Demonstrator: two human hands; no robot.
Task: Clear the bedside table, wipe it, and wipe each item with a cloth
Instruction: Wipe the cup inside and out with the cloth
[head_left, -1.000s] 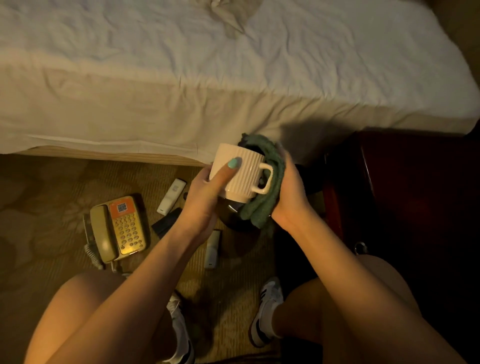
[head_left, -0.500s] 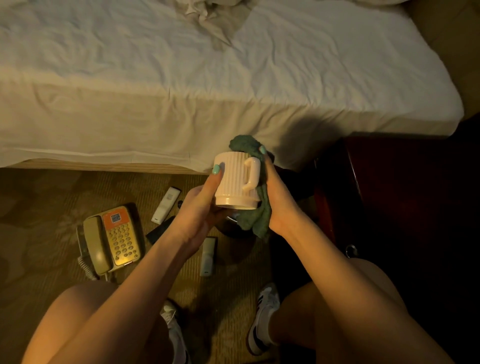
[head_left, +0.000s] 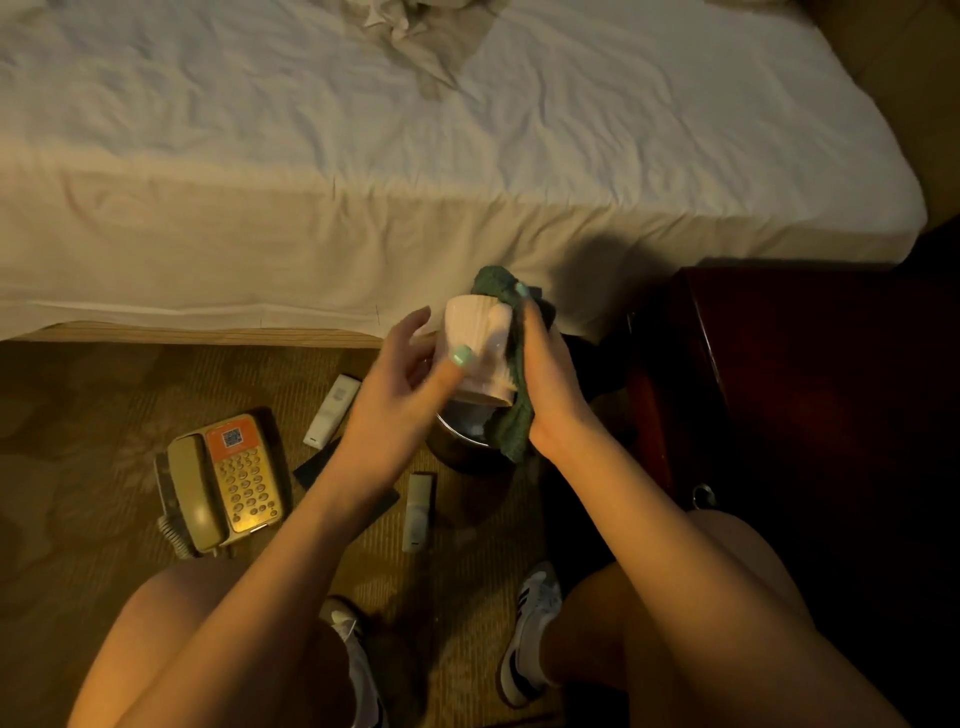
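A cream ribbed mug (head_left: 475, 332) is held in the air in front of the bed's edge, its handle turned toward me. My left hand (head_left: 400, 395) grips it, thumb across the front and fingers behind. My right hand (head_left: 550, 384) holds a dark green cloth (head_left: 514, 421) wrapped against the mug's right side and over its top. The dark red bedside table (head_left: 779, 395) stands to the right, its top in shadow.
On the carpet lie a beige phone with an orange keypad (head_left: 223, 483), two white remotes (head_left: 332, 410) (head_left: 418, 512), a flat black item (head_left: 317, 462) and a dark round pot (head_left: 467, 441) under the mug. The bed (head_left: 363, 156) fills the far side. My knees and shoes are below.
The mug has been turned in my hands, its handle swinging from the right side toward me. The cloth has slid up over the mug's top and right side.
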